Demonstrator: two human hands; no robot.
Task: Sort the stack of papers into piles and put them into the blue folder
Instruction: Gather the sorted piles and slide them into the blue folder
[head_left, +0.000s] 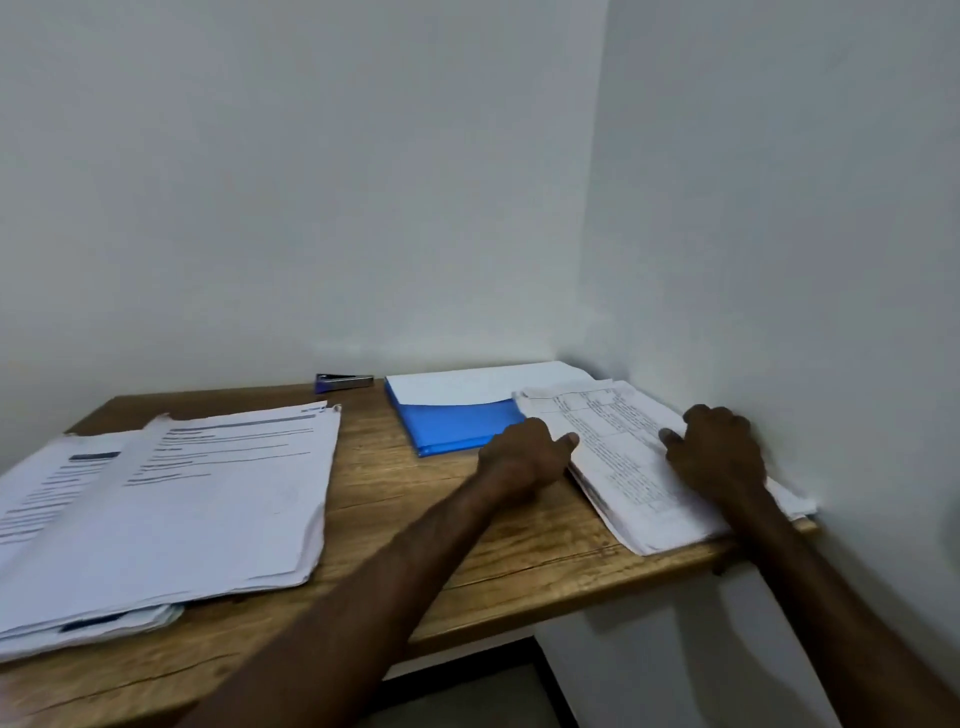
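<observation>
A stack of printed papers (618, 457) lies at the right end of the wooden table (467, 545), against the side wall. My left hand (524, 454) grips the stack's left edge, thumb on top. My right hand (719, 452) rests on the stack's right side, fingers curled over it. The blue folder (457, 426) lies just left of and behind this stack, with white sheets (467, 384) lying on its far half. A larger pile of printed papers (171, 504) covers the table's left side, and another pile (47, 483) lies partly under it at the far left.
A small purple stapler (343, 382) sits at the back of the table by the wall. White walls close off the back and the right side. The table's front right corner (727, 558) overhangs the floor.
</observation>
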